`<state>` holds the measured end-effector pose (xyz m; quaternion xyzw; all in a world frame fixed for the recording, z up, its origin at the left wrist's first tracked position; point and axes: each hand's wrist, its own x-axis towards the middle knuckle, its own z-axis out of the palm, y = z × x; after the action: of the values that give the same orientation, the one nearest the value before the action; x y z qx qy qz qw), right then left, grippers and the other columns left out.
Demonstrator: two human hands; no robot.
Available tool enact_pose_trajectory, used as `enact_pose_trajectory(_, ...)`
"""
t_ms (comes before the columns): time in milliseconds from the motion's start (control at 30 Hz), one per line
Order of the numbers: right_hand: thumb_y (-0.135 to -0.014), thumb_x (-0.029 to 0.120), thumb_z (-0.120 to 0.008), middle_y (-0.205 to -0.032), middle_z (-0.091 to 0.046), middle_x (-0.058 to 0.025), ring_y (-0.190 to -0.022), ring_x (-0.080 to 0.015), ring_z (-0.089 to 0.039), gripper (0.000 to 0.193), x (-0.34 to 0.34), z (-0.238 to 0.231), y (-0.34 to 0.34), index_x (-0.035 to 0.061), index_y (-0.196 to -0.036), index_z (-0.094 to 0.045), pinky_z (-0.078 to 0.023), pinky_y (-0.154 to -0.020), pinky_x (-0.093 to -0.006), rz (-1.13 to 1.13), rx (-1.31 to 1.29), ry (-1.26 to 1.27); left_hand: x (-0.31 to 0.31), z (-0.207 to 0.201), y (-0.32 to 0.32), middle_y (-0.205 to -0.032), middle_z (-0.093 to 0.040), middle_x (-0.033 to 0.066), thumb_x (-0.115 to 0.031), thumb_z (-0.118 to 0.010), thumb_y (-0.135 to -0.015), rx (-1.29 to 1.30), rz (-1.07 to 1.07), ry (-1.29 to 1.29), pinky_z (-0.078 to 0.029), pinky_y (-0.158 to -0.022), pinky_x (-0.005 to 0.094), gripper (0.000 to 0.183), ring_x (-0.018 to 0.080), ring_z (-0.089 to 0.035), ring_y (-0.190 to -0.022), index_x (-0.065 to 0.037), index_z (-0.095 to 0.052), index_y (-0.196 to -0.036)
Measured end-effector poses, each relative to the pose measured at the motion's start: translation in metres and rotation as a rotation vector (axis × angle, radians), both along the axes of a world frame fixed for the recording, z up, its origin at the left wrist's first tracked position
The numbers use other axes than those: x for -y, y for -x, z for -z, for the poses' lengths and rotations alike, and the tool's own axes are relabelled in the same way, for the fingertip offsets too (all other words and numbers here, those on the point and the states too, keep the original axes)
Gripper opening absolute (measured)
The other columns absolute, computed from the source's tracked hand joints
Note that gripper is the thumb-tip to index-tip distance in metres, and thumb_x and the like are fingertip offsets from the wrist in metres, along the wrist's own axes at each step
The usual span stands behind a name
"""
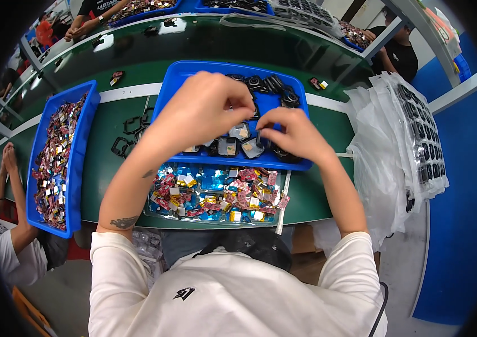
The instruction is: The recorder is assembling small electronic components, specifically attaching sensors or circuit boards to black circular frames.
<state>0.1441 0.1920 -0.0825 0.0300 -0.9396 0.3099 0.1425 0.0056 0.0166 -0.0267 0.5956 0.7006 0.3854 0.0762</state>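
Observation:
Both my hands are over a blue tray (169, 84) that holds black watch-like housings. My left hand (216, 101) is raised above the tray's middle, its fingers curled in a pinch; what they hold, if anything, is hidden. Lower and to the right, my right hand (294, 132) has thumb and fingers drawn together at a small dark piece that I cannot make out. Just under those fingertips lies a housing with a grey inner face (252, 148). Another such housing (228, 147) rests to its left, and black housings (272, 84) are heaped at the tray's far side.
A clear plastic tray (210, 220) of red circuit boards with small batteries sits nearest me. Black frames (120, 146) lie left of the blue tray. A long blue bin (75, 168) of boards stands farther left. Wrapped sheets of black parts (418, 129) are stacked right. Co-workers sit around.

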Motion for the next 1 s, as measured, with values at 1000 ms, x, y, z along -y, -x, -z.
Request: enact_pose_trajectory(1000,-0.085,0.012,-0.064,-0.082,-0.069,-0.0091,-0.069,-0.0099,-0.063,0.018,-0.011,-0.063,0.015,-0.0026,-0.096,-0.066,-0.05,-0.06,-0.0212,0.13,-0.146,0.567,-0.018,0.018,-0.007,-0.065,-0.062,0.0111,-0.007,-0.069,-0.069,-0.311,0.142,-0.028,-0.046,-0.052,0.0324,0.013,0.022,-0.059,-0.058,-0.003,-0.071,-0.082)
